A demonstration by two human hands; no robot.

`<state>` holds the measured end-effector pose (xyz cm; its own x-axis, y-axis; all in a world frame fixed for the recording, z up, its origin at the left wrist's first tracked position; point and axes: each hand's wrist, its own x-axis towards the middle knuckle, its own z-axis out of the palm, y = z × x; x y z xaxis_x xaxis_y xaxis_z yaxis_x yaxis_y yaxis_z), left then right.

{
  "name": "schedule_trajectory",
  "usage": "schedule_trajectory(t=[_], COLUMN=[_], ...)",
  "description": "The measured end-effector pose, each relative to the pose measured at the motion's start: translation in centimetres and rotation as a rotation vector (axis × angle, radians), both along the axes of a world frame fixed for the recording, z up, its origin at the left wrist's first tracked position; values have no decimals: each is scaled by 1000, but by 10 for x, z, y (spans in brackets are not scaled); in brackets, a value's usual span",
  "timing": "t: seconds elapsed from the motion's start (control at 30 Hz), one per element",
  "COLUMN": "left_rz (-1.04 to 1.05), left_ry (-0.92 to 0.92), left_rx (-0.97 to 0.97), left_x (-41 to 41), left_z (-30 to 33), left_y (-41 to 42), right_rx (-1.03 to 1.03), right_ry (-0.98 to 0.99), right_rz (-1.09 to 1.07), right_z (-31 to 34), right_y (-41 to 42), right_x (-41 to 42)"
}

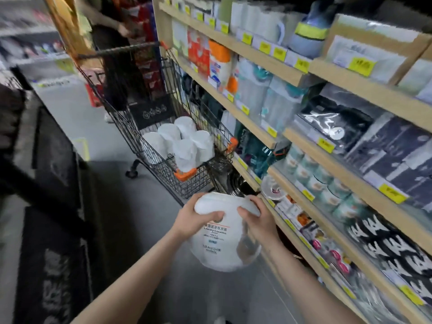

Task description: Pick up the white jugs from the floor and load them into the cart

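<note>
I hold a white jug [222,244] with a printed label in both hands, low in the middle of the view, above the grey floor. My left hand [194,218] grips its upper left side and my right hand [254,220] grips its upper right side. Ahead stands a black wire cart [187,181] with orange corner caps. Several white jugs [180,143] lie packed together inside its basket. The held jug is just short of the cart's near end.
Wooden shelves [304,146] full of packaged goods with yellow price tags run along the right. A dark display [53,206] lines the left side. Another person [112,66] stands behind the cart's handle. A grey floor aisle [112,178] runs between them.
</note>
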<state>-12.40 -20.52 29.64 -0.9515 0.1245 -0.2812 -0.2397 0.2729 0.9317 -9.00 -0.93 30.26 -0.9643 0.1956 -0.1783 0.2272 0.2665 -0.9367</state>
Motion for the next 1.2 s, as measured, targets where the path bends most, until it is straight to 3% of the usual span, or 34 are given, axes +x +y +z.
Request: schedule_trajectory(t=[0.3, 0.53, 0.87, 1.03, 1.2], left_rz=[11, -264, -690, -782, -920], left_ry=[6, 40, 76, 160, 121], left_rx=[25, -39, -162, -339, -462], left_x=[-152, -291, -456, -514, -552], left_z=[-6, -3, 2, -26, -65], left_y=[-84, -162, -188, -192, -202], right_rx=[29, -28, -26, -9, 17], right_ry=[50, 38, -2, -62, -191], right_rz=[-8, -147, -86, -10, 26], right_z=[-7, 0, -13, -36, -80], right_y=[-84, -164, -188, -192, -205], right_x=[-154, -250, -373, -424, -451])
